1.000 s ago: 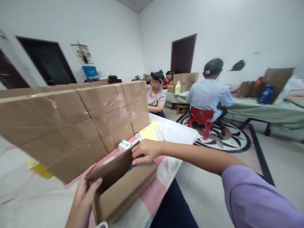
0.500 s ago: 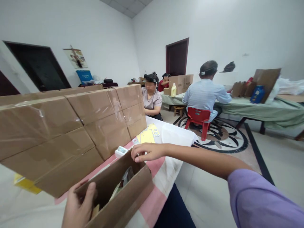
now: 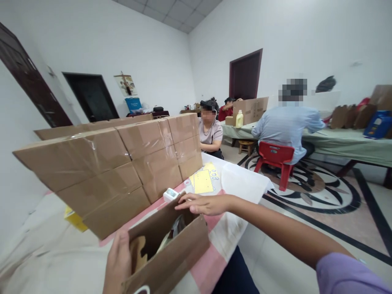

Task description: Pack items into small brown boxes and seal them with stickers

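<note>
My left hand [image 3: 118, 261] grips the near end of an open brown cardboard box [image 3: 174, 255] on the table edge, thumb inside it. Packaged items [image 3: 173, 230] show inside the box. My right hand [image 3: 203, 203] rests flat on the far flap of the same box, fingers stretched out. Just beyond its fingertips lies a small white device [image 3: 170, 194].
A wall of sealed taped cartons [image 3: 128, 159] stands behind the box. Yellow sheets [image 3: 203, 181] and a white sheet [image 3: 245, 183] lie on the checked tablecloth [image 3: 219, 232]. Other people sit at a green-covered table [image 3: 337, 143], one on a red chair [image 3: 274, 157].
The view has swung left and up. My right hand has flattened from a curled grip onto the far flap, which now stands open so the contents show. My left hand stays at the near end.
</note>
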The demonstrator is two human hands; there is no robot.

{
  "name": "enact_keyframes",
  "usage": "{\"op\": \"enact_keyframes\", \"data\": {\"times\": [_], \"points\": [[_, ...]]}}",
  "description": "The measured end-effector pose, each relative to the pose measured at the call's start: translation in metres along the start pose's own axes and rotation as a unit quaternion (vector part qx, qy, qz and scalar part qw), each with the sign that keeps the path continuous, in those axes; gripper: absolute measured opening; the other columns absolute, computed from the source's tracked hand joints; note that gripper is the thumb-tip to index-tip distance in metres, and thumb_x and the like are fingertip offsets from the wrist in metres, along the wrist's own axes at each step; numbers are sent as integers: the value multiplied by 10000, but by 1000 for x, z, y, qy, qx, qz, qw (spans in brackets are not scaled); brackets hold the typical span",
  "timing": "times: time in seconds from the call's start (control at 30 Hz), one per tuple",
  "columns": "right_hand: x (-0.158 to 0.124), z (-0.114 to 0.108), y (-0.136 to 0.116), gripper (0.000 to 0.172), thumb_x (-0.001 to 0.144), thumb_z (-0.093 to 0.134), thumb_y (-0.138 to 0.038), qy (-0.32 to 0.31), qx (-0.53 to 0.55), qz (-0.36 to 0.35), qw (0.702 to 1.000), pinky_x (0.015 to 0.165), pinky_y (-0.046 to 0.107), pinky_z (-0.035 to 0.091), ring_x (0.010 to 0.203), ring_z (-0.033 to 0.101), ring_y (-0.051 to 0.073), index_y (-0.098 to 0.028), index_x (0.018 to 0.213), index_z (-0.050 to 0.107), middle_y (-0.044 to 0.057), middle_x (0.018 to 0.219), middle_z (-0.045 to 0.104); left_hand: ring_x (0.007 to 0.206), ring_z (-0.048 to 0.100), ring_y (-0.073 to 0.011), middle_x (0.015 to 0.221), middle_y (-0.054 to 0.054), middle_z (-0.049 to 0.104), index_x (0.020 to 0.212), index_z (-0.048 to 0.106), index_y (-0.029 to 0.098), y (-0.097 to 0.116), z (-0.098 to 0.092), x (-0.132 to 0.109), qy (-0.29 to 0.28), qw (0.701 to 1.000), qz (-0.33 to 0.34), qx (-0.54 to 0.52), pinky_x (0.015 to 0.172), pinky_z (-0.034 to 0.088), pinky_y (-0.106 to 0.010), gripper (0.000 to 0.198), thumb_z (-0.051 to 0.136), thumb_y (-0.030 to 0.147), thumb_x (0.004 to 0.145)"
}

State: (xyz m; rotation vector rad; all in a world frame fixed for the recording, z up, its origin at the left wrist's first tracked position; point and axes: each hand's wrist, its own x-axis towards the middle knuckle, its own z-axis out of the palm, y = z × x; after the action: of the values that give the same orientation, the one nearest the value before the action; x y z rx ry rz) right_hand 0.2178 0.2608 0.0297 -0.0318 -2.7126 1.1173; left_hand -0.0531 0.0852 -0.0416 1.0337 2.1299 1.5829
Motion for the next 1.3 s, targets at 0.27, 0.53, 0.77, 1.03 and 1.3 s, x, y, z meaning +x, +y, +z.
{"op": "enact_keyframes", "data": {"times": [0.27, 0.53, 0.77, 1.03, 1.3], "points": [[-3, 26, 18, 307, 932, 649, -236, 124, 65, -18, 990, 1057, 338, 462, 1307, 586, 231, -251, 1220, 754, 92, 1345, 674, 1079, 603, -277, 1072, -36, 684, 966, 602, 265, 4, 0, -1, -24, 999, -19, -28, 1013, 422, -445, 520, 493, 746, 800], [-55, 38, -4, 706, 807, 687, -145, 126, 41, 33, 991, 1194, 452, 309, 1427, 430, 274, -275, 1482, 528, 88, 1525, 494, 1087, 639, -267, 1027, -54, 725, 829, 717, 238, -6, -8, -11, -75, 990, 103, -67, 964, 499, -330, 374, 595, 591, 796], [-16, 93, 14, 707, 885, 653, -312, 332, 164, 143, 918, 1111, 413, 405, 1361, 456, 252, -291, 1545, 401, 101, 1472, 442, 1173, 653, -279, 1169, -51, 751, 1061, 749, 265, 0, -29, -14, -150, 980, 121, 40, 1030, 523, -420, 492, 398, 585, 934], [10, 99, 31, 665, 791, 570, -144, 363, 185, 125, 905, 1149, 419, 360, 1344, 456, 253, -290, 1439, 544, 72, 1401, 467, 1393, 496, -328, 1515, -20, 529, 1541, 358, 355, 14, -9, -48, -187, 776, 441, 411, 1096, 446, -517, 760, 595, 614, 867], [16, 90, 50, 566, 905, 586, -353, 346, 226, 121, 903, 1048, 396, 431, 1205, 545, 241, -275, 1459, 505, 87, 1369, 539, 1477, 383, -277, 1601, -30, 406, 1601, 185, 307, 3, -10, -46, -169, 765, 433, 445, 1176, 293, -455, 761, 519, 475, 938]]}}
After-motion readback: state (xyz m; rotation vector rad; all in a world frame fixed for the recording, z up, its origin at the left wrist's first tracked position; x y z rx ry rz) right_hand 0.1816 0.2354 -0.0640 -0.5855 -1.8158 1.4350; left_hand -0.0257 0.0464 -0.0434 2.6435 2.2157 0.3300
